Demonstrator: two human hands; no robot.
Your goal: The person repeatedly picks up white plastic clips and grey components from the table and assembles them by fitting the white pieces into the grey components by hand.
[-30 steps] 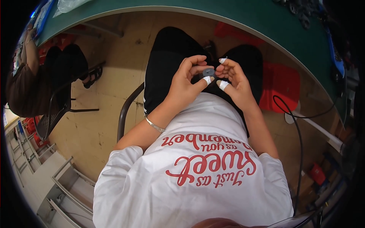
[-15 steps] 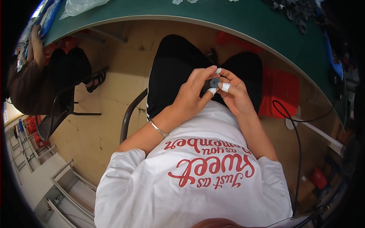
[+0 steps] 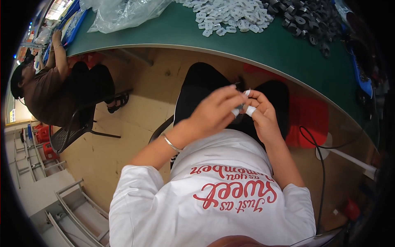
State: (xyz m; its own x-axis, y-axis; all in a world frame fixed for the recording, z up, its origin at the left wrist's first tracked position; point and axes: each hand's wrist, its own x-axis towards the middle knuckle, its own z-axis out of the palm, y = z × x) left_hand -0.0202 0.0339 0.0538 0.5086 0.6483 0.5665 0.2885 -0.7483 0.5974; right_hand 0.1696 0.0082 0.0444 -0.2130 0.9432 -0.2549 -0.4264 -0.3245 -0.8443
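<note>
Above my lap, my left hand (image 3: 214,112) and my right hand (image 3: 262,115) meet with bent fingers. Between their fingertips shows a sliver of a small grey round part (image 3: 241,106), mostly covered by the fingers. White tape wraps several fingertips. My left hand is slightly smeared by motion, and a metal bangle (image 3: 171,143) circles that wrist. On the green table (image 3: 181,37) in front lie a heap of small whitish translucent plastic pieces (image 3: 230,18) and a heap of dark grey and black round parts (image 3: 306,20).
A clear plastic bag (image 3: 123,14) lies on the table's left. Further left, a co-worker (image 3: 51,96) sits on a black chair (image 3: 70,131). A red stool (image 3: 306,119) and a black cable (image 3: 323,177) are to my right. The table's edge curves ahead of my knees.
The view has tilted up, showing more of the table, its heaps and the co-worker. My left hand has turned further over the grey part, which is now more hidden.
</note>
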